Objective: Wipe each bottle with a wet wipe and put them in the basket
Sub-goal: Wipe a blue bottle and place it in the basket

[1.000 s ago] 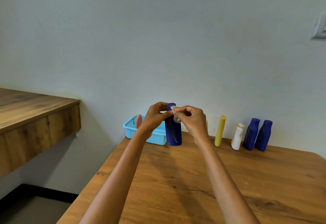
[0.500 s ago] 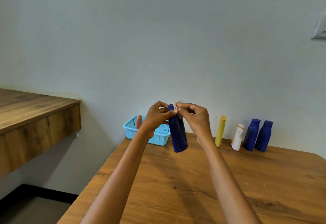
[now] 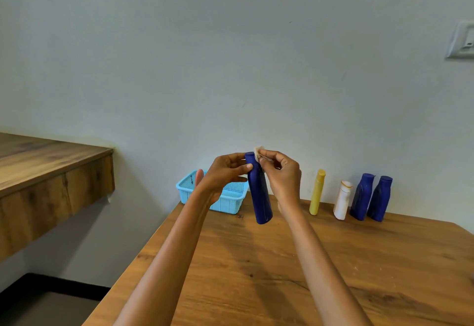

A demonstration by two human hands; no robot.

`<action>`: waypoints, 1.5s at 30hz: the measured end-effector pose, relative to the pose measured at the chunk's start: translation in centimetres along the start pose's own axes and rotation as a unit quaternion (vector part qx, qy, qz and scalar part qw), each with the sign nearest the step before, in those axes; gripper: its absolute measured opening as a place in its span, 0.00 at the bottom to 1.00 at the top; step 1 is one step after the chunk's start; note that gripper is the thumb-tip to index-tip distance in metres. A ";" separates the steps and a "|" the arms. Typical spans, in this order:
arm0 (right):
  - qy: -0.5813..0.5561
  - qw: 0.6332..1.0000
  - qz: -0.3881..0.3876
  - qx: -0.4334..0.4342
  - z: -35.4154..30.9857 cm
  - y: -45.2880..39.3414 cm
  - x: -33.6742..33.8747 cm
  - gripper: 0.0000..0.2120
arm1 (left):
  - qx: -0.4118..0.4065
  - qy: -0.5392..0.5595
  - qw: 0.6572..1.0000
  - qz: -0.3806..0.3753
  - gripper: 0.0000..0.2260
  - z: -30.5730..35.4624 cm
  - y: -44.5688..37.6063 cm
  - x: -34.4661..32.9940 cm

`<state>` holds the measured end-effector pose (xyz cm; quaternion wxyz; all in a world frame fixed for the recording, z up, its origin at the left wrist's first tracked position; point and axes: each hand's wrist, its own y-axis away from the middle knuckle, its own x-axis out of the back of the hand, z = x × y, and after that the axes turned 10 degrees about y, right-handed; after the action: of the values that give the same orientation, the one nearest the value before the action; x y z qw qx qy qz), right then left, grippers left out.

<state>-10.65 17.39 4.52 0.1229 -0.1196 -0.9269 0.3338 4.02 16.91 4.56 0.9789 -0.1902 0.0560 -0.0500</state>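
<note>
A tall dark blue bottle hangs tilted above the wooden table, its base swung to the right. My left hand grips it near the cap. My right hand pinches a small pale wet wipe against the bottle's top. The light blue basket stands behind at the table's far left corner, with a pink bottle in it. Along the wall stand a yellow bottle, a white bottle and two dark blue bottles.
A second wooden counter juts out on the left, with a gap of floor between it and the table. A wall switch sits at the upper right. The table's left edge runs diagonally beside my left forearm.
The blue bottle, standing on the table a second ago, is now lifted and tilted, its base swung right. Both hands stayed at its top with the wipe.
</note>
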 end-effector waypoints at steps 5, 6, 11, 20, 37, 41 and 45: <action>0.014 0.997 -0.026 0.077 -0.4 0.0 0.1 0.05 | -0.031 0.003 0.999 0.026 0.18 1.2 0.2 0.3; 0.026 0.996 -0.031 0.077 -0.3 -0.1 0.2 0.05 | -0.034 -0.010 0.999 0.034 0.20 1.3 0.3 0.3; 0.004 0.999 -0.031 0.019 0.1 -0.3 0.2 0.11 | -0.072 -0.106 0.989 0.077 0.25 0.6 0.2 -0.4; -0.082 0.994 -0.073 -0.012 -0.4 -0.3 0.0 0.09 | -0.137 -0.176 0.972 0.068 0.26 0.6 0.5 0.0; 0.019 0.996 -0.055 -0.067 1.4 -0.1 -0.4 0.03 | -0.090 0.016 0.993 0.071 0.14 1.0 0.7 -0.5; 0.017 0.999 -0.010 0.026 -0.4 -0.6 -0.3 0.07 | -0.092 0.019 0.993 0.071 0.13 1.0 0.6 -1.3; 0.054 0.994 -0.071 0.063 -1.1 -0.2 -0.3 0.13 | -0.104 0.047 0.988 0.102 0.11 1.2 0.5 -0.8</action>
<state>-10.07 17.82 5.42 0.2037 -0.0638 -0.9020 0.3753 3.45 17.96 5.56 0.9498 -0.2822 0.1263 0.0469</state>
